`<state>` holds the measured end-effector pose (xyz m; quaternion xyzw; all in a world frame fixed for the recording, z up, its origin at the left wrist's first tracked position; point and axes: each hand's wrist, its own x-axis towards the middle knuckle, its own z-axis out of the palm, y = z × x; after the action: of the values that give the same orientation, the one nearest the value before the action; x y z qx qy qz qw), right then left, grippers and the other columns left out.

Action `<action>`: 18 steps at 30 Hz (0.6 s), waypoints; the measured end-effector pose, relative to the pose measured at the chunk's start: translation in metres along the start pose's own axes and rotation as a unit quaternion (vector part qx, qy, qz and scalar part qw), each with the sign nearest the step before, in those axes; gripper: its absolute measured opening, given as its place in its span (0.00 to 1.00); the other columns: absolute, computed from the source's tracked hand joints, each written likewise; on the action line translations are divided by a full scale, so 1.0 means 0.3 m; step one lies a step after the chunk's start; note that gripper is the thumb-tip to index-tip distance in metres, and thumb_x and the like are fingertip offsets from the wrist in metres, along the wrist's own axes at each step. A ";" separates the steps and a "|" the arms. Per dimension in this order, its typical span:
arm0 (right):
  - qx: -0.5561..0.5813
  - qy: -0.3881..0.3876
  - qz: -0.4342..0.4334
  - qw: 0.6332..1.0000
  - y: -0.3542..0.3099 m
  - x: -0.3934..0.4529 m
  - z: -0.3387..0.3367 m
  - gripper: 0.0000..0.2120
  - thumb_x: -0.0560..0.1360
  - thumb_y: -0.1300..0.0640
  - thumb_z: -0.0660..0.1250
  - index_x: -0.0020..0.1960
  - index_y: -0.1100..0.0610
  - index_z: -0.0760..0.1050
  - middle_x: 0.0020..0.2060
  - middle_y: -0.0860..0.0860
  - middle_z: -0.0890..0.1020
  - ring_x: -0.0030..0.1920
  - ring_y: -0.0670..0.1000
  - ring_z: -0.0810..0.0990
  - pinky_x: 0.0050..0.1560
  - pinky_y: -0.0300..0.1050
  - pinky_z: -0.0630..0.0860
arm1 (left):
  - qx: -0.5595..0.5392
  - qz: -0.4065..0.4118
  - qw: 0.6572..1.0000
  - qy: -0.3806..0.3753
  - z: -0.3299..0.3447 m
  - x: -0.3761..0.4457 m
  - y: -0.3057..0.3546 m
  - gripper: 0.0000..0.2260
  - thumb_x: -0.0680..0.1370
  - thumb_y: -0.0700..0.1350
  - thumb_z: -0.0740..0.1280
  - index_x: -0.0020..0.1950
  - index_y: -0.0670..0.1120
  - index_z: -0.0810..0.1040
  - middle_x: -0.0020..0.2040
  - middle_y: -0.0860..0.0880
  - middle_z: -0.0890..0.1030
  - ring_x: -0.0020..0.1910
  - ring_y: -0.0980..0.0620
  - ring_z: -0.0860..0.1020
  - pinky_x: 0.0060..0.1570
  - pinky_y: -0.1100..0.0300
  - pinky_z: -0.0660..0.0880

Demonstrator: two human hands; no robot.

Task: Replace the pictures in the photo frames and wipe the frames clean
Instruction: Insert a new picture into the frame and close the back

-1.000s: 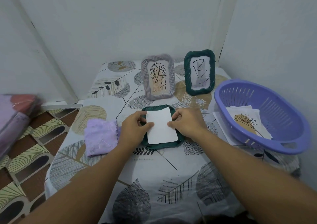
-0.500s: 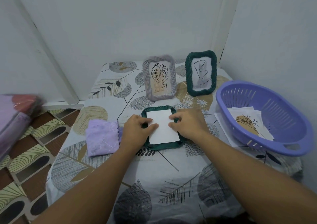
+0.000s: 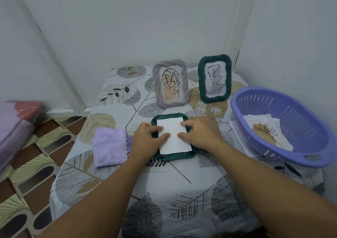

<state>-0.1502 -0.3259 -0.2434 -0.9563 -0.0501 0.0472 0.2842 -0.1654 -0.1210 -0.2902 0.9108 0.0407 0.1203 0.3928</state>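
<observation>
1. At the middle of the leaf-patterned tablecloth (image 3: pixel 182 179), a dark green woven photo frame (image 3: pixel 173 156) lies flat, with a blank white sheet of paper (image 3: pixel 173 137) resting on it.
2. The left hand (image 3: pixel 145 139) comes in from the frame's left side, palm down, with its thumb and index fingertip pressing on the sheet's left edge; the other fingers curl loosely over the frame's rim.
3. The right hand (image 3: pixel 200 133) mirrors it from the frame's right side, fingertips pressing the sheet's right edge; whether either hand pinches the paper or only presses it flat I cannot tell.
4. Both forearms stretch from the near edge of the view towards the frame.
5. Behind the flat frame stand a grey woven frame (image 3: pixel 170 83), showing a line-drawn leaf, and a second green frame (image 3: pixel 215 79), showing a black scribble.
6. Left of the flat frame, just beside the left hand, lies a folded lilac cloth (image 3: pixel 109 147).
7. Right of it sits a purple plastic basket (image 3: pixel 284 101) holding picture prints (image 3: pixel 264 130).
8. No writing is readable; small print at the grey frame's picture base is too blurred.
</observation>
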 end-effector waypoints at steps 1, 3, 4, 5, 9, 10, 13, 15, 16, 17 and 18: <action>-0.001 -0.001 0.001 1.000 0.000 0.003 -0.001 0.26 0.76 0.40 0.72 0.72 0.46 0.76 0.63 0.45 0.81 0.62 0.46 0.76 0.51 0.37 0.64 | -0.002 0.000 1.000 0.000 0.001 0.000 0.000 0.20 0.72 0.60 0.77 0.61 0.52 0.86 0.49 0.55 0.75 0.50 0.56 0.75 0.51 0.61 0.70; -0.002 -0.003 0.001 1.000 0.000 0.005 -0.004 0.26 0.76 0.41 0.72 0.72 0.46 0.76 0.65 0.45 0.80 0.64 0.47 0.76 0.52 0.37 0.64 | -0.002 -0.001 1.000 -0.001 0.001 -0.001 0.002 0.20 0.72 0.60 0.77 0.61 0.52 0.86 0.49 0.55 0.75 0.50 0.55 0.76 0.52 0.60 0.72; -0.003 -0.003 0.001 1.000 0.000 0.005 -0.002 0.26 0.76 0.41 0.72 0.72 0.45 0.76 0.65 0.44 0.80 0.64 0.47 0.76 0.52 0.37 0.64 | -0.002 -0.003 1.000 -0.003 0.001 0.000 0.002 0.20 0.72 0.60 0.77 0.61 0.53 0.86 0.49 0.55 0.75 0.50 0.55 0.76 0.52 0.59 0.72; 0.000 -0.003 0.004 1.000 0.000 0.006 0.001 0.26 0.76 0.41 0.72 0.72 0.45 0.76 0.64 0.44 0.80 0.63 0.47 0.76 0.51 0.37 0.64 | -0.002 -0.004 1.000 -0.004 0.000 0.000 0.003 0.20 0.72 0.60 0.77 0.61 0.53 0.86 0.49 0.55 0.75 0.50 0.55 0.76 0.52 0.59 0.72; 0.033 -0.020 0.018 0.999 0.002 0.005 0.013 0.26 0.76 0.43 0.72 0.73 0.45 0.75 0.61 0.46 0.81 0.53 0.46 0.75 0.49 0.40 0.67 | -0.007 -0.008 1.000 -0.004 -0.002 -0.002 0.008 0.20 0.72 0.60 0.77 0.60 0.53 0.86 0.49 0.55 0.75 0.49 0.57 0.75 0.50 0.63 0.68; 0.029 -0.017 0.016 0.999 0.003 0.003 0.011 0.26 0.76 0.42 0.72 0.73 0.45 0.75 0.61 0.46 0.81 0.53 0.46 0.75 0.49 0.39 0.66 | -0.009 -0.010 1.000 -0.004 -0.003 -0.003 0.009 0.20 0.72 0.60 0.77 0.60 0.53 0.86 0.49 0.55 0.75 0.49 0.57 0.75 0.50 0.63 0.68; 0.044 0.021 0.010 0.999 0.011 0.000 -0.001 0.25 0.76 0.41 0.73 0.70 0.47 0.78 0.59 0.47 0.82 0.56 0.46 0.76 0.50 0.37 0.65 | -0.012 -0.014 1.000 -0.008 -0.007 -0.002 0.013 0.20 0.72 0.60 0.77 0.60 0.53 0.86 0.50 0.54 0.76 0.49 0.57 0.75 0.49 0.63 0.67; 0.067 0.050 0.020 0.996 0.020 0.000 0.004 0.22 0.74 0.38 0.73 0.64 0.45 0.81 0.49 0.44 0.82 0.51 0.46 0.79 0.46 0.40 0.70 | -0.011 -0.016 1.000 -0.011 -0.010 -0.003 0.017 0.20 0.72 0.60 0.77 0.60 0.54 0.86 0.50 0.54 0.76 0.50 0.57 0.75 0.50 0.63 0.67; 0.068 0.062 0.022 0.996 0.026 0.003 0.010 0.20 0.72 0.36 0.73 0.61 0.44 0.82 0.44 0.41 0.82 0.48 0.47 0.80 0.43 0.41 0.72 | -0.010 -0.016 1.000 -0.010 -0.011 -0.004 0.020 0.19 0.72 0.60 0.77 0.60 0.54 0.86 0.50 0.54 0.76 0.50 0.56 0.75 0.50 0.63 0.67; 0.071 0.067 0.023 0.995 0.031 0.005 0.014 0.19 0.72 0.36 0.73 0.58 0.44 0.83 0.40 0.40 0.80 0.45 0.47 0.80 0.41 0.42 0.74 | -0.013 -0.017 1.000 -0.009 -0.012 -0.005 0.021 0.19 0.72 0.59 0.77 0.60 0.54 0.86 0.50 0.54 0.76 0.50 0.56 0.76 0.50 0.63 0.68; 0.079 0.067 0.023 0.994 0.032 0.004 0.014 0.17 0.72 0.38 0.73 0.57 0.44 0.83 0.38 0.40 0.79 0.43 0.47 0.80 0.42 0.43 0.76 | -0.021 -0.019 1.000 -0.008 -0.013 -0.005 0.024 0.18 0.72 0.59 0.77 0.60 0.54 0.86 0.50 0.53 0.76 0.50 0.56 0.76 0.50 0.63 0.68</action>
<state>-0.1489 -0.3315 -0.2521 -0.9327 -0.0046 -0.0067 0.3605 -0.1679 -0.1233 -0.2826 0.9025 0.0529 0.1064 0.4141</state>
